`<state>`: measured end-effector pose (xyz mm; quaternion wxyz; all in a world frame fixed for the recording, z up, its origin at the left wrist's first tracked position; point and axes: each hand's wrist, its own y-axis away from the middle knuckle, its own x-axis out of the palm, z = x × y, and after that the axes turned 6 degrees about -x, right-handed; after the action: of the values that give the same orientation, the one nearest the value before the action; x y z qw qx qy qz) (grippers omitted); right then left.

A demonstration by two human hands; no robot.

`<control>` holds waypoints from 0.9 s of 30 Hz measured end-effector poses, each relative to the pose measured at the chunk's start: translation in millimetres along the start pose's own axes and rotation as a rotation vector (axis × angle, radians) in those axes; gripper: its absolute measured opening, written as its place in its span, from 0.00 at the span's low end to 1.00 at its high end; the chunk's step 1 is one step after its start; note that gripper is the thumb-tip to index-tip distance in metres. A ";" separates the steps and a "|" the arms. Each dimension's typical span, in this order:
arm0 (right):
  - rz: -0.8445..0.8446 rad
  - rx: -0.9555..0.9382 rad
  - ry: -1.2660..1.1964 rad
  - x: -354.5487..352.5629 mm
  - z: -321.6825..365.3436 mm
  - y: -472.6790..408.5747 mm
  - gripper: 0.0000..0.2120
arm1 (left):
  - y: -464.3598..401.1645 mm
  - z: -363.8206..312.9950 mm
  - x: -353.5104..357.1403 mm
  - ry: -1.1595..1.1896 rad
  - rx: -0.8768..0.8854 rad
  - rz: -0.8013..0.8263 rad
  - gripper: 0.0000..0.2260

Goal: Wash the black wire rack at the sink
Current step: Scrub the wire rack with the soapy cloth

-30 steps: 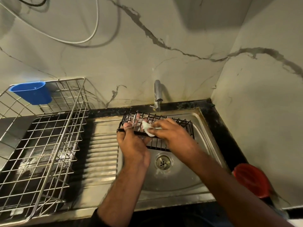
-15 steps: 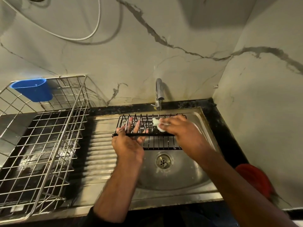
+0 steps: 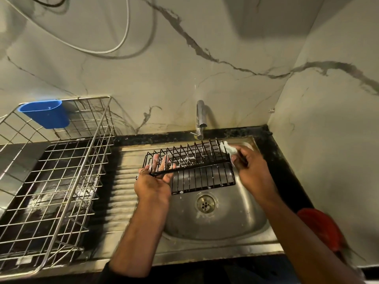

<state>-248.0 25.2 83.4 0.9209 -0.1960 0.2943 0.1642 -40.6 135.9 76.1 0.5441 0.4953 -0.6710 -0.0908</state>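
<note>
Over the sink (image 3: 225, 228), the black wire rack (image 3: 192, 169) is held above the basin, near the tap (image 3: 200, 119). The left hand (image 3: 153, 181) grips its left end; the right hand (image 3: 249, 169) pinches a white soapy pad (image 3: 227, 147) against its right end.

left hand (image 3: 154, 182) gripping, right hand (image 3: 250, 169) pinching

No text, label, brand or number can be read anywhere.
</note>
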 end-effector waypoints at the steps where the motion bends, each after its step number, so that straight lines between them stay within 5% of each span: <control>1: 0.021 0.022 0.019 0.9 -3.1 1.5 0.13 | -2.5 -0.7 -0.8 0.007 -0.005 0.003 0.10; 6: 0.029 0.076 0.072 1.4 -9.8 3.7 0.12 | -6.9 -1.2 -0.8 0.028 -0.035 -0.001 0.15; 10: -0.068 -0.130 -0.045 -6.0 11.5 -2.9 0.13 | -10.6 3.0 -5.7 0.007 -0.074 -0.018 0.15; 15: 0.013 -0.420 -0.049 -8.1 5.9 8.7 0.19 | -9.5 4.5 -8.0 -0.020 -0.083 -0.027 0.16; 21: -0.030 -0.396 -0.020 -5.7 -9.3 16.5 0.21 | -12.9 4.8 -13.8 -0.021 -0.071 -0.038 0.15; 27: 0.201 -0.600 0.255 -7.4 -2.1 13.2 0.27 | -12.2 9.6 -13.5 -0.053 -0.052 -0.050 0.14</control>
<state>-260.2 34.3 82.8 0.7572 -0.4472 0.3634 0.3075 -42.6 136.2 55.6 0.5365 0.4950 -0.6700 -0.1350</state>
